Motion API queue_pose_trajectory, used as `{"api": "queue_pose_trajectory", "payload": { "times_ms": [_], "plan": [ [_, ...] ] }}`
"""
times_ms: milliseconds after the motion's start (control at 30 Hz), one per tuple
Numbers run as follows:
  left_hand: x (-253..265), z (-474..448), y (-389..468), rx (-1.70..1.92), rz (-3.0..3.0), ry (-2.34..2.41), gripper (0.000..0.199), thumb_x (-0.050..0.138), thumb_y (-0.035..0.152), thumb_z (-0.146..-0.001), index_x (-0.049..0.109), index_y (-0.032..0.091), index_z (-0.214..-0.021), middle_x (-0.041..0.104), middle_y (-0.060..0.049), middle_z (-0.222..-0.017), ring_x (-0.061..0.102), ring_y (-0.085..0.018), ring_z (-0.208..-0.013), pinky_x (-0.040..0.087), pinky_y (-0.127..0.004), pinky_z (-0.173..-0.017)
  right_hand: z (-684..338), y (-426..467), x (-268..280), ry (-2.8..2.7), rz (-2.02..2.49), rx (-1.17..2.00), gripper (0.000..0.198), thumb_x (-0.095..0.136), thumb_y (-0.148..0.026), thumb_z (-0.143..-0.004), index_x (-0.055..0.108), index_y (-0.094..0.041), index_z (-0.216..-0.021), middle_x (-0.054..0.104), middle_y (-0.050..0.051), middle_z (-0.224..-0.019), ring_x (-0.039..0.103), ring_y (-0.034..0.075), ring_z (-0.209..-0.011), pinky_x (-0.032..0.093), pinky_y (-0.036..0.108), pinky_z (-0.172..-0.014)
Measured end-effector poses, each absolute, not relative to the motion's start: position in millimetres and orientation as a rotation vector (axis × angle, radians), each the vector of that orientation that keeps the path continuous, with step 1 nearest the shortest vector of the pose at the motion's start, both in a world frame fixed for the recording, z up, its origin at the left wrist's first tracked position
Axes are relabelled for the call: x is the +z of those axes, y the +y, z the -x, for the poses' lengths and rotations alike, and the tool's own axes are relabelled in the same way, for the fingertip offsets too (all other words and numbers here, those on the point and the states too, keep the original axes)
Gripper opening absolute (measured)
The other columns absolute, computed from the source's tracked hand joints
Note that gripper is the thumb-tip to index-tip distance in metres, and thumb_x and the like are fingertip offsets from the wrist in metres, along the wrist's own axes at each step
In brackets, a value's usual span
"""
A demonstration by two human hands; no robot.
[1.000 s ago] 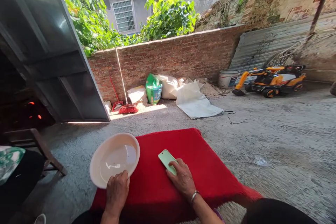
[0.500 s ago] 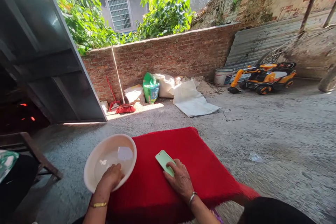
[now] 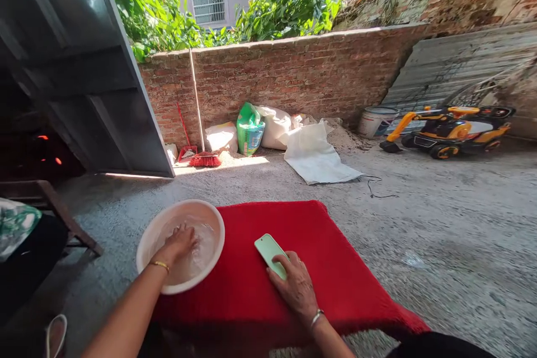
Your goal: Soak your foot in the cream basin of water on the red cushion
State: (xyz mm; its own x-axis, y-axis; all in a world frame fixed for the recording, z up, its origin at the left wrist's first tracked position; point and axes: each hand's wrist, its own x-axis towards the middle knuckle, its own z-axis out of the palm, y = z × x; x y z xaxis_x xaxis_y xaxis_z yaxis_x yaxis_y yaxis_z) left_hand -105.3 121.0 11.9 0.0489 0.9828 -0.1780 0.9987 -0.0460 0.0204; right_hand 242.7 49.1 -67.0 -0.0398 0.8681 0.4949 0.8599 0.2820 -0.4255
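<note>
A light green mobile phone (image 3: 268,251) lies slanted on the red cloth (image 3: 235,285) that covers a small table. My right hand (image 3: 297,285) grips its lower end, thumb on one side and fingers on the other. To the left, a pale plastic basin (image 3: 145,249) of water sits on the same cloth at its left edge. Inside it is my left hand (image 3: 181,241), palm down with the fingers spread in the rippling water. I see nothing held in it, though the water and the hand hide what lies underneath.
A wooden chair (image 3: 54,207) with a seated person's dark-clothed leg (image 3: 37,257) is at the left. Behind stand a metal door (image 3: 84,67), a red broom (image 3: 205,160), several sacks (image 3: 250,131), a bucket (image 3: 377,122) and a toy excavator (image 3: 451,133) along a brick wall.
My left hand has moved farther into the basin and its fingers have spread, stirring the water. The right hand keeps its grip on the phone. The camera view has shifted slightly.
</note>
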Motion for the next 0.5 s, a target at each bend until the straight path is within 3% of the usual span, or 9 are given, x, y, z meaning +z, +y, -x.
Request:
{"api": "queue_pose_trajectory", "payload": {
  "times_ms": [100, 367, 500],
  "plan": [
    [11.5, 94.3, 128.7, -0.173, -2.204, 2.054, 0.036, 0.041, 0.035, -0.091, 0.059, 0.02, -0.118, 0.059, -0.014, -0.126, 0.056, -0.029, -0.116, 0.046, -0.042, -0.091, -245.7, 48.2, -68.4, -1.878, 1.534, 0.033, 0.015, 0.06, -0.038, -0.082, 0.065, -0.028, -0.092, 0.061, 0.004, -0.094, 0.059, 0.019, -0.08, 0.046, 0.032, -0.073],
    [1.2, 75.5, 146.3, -0.078, -2.31, 2.059, 0.031, 0.038, 0.021, -0.094, 0.062, 0.024, -0.113, 0.063, -0.005, -0.124, 0.053, -0.018, -0.116, 0.037, -0.03, -0.1, -251.4, 42.1, -75.9, -1.863, 1.47, 0.073, 0.023, 0.057, -0.052, -0.086, 0.064, -0.031, -0.091, 0.063, 0.004, -0.094, 0.062, 0.02, -0.076, 0.049, 0.034, -0.07],
    [-15.4, 59.6, 148.2, -0.013, -2.187, 2.28, 0.032, 0.035, 0.021, -0.094, 0.062, 0.018, -0.111, 0.062, -0.011, -0.12, 0.053, -0.025, -0.114, 0.038, -0.04, -0.099, -255.7, 35.2, -80.5, -1.877, 1.467, 0.106, 0.025, 0.054, -0.053, -0.088, 0.064, -0.032, -0.095, 0.063, 0.006, -0.097, 0.063, 0.022, -0.079, 0.051, 0.036, -0.07]
  ]
}}
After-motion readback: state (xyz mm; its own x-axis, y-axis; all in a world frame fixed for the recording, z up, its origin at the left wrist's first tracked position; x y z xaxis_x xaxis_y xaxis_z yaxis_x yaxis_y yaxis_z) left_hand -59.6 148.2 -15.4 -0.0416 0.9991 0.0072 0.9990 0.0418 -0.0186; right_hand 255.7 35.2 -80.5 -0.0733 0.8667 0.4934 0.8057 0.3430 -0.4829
